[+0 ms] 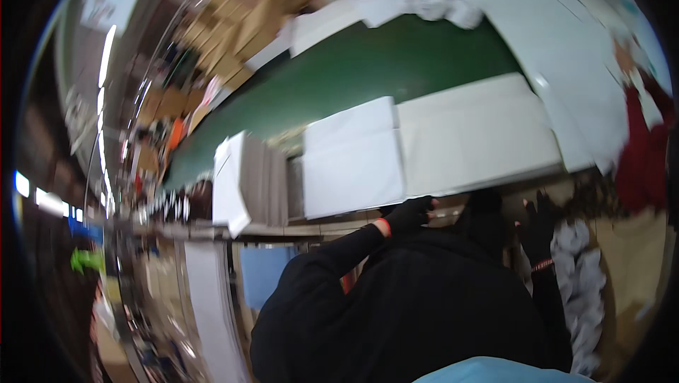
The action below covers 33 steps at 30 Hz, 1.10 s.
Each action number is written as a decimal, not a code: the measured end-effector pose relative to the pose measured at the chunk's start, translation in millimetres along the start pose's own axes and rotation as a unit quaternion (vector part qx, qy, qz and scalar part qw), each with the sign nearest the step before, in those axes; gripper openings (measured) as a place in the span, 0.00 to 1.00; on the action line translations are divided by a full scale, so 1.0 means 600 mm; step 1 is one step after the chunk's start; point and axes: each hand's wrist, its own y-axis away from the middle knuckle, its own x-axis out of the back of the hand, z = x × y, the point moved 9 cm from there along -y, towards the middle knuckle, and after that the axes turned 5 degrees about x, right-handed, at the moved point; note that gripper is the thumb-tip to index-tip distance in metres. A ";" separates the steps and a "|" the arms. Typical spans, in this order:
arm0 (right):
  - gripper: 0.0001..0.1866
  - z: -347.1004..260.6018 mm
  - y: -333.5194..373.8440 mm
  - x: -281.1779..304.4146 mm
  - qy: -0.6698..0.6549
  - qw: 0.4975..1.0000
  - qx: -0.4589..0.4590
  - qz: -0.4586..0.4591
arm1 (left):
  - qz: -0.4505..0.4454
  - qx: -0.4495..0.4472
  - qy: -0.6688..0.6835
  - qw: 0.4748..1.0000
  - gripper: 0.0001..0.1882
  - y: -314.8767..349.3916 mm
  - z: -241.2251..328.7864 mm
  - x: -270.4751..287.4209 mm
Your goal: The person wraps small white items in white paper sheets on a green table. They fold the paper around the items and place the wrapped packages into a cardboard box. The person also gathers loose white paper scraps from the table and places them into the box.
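My left hand (412, 215), in a black fingerless glove with a red band at the wrist, is at the table's near edge. Its fingers look curled in, and whatever they may hold is hidden. Just beyond it lies a white sheet stack (352, 160), beside a wider cream sheet stack (477, 135). My right hand (537, 227), gloved in black too, hangs below the table edge, fingers apart and nothing visible in them. Nearest to it is a bunched grey-white cloth or wrap (578, 270).
Behind the stacks spreads a green tabletop (417, 54). Upright grey boards (263, 178) stand at left, cardboard boxes (247, 22) farther back. Another person's red sleeve (640, 149) reaches over large pale sheets (566, 57) at right. A blue panel (267, 273) shows beneath.
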 end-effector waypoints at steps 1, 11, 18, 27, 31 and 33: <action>0.37 -0.032 -0.020 0.010 0.001 1.000 0.022 0.011 | 0.021 -0.006 0.045 0.999 0.18 0.015 0.010 0.022; 0.22 -0.242 -0.156 0.039 -0.124 0.975 0.180 -0.025 | 0.389 -0.061 0.094 0.914 0.09 0.074 -0.026 0.235; 0.10 -0.173 -0.270 -0.086 -0.257 0.952 0.099 -0.133 | 0.461 0.024 0.201 0.864 0.12 0.098 -0.134 0.290; 0.25 -0.090 -0.352 -0.204 -0.123 0.963 0.115 -0.211 | 0.480 0.044 0.263 0.836 0.18 0.130 -0.173 0.305; 0.20 -0.062 -0.355 -0.236 -0.026 0.965 0.194 -0.174 | 0.497 0.025 0.311 0.810 0.19 0.150 -0.187 0.284; 0.18 -0.041 -0.357 -0.227 -0.088 0.975 0.148 -0.143 | 0.507 0.013 0.289 0.812 0.19 0.185 -0.159 0.272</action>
